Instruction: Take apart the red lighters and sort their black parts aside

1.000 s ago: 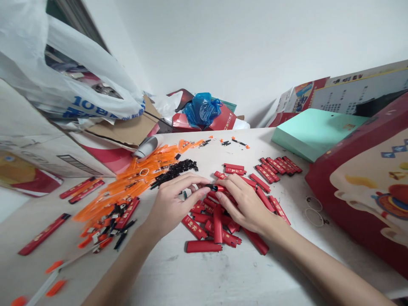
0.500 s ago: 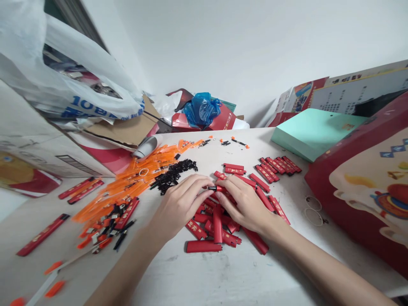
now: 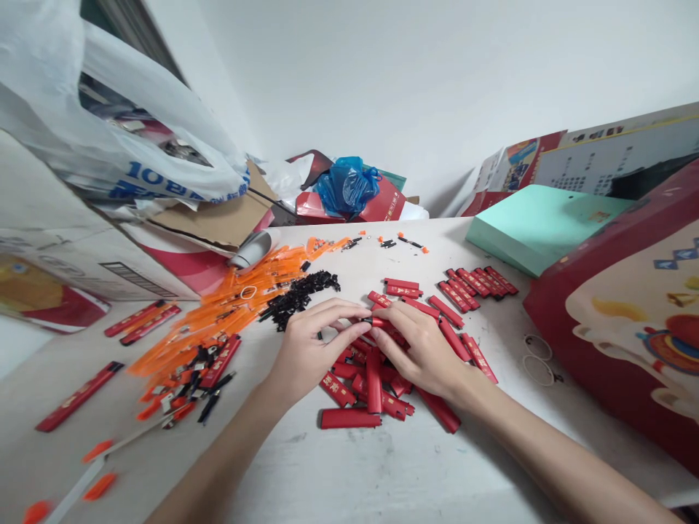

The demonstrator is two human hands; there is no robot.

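Red lighter case (image 3: 381,321) is pinched at its black-tipped end between the left hand (image 3: 307,351) and right hand (image 3: 419,348), just above the red pile (image 3: 369,380). Fingertips are best kept close to the tip and the case held level (judgement only). Black parts (image 3: 299,292) lie beyond the left hand, orange strips (image 3: 229,313) further left. White table (image 3: 349,466), cluttered; boxes (image 3: 617,306) right of the right hand.
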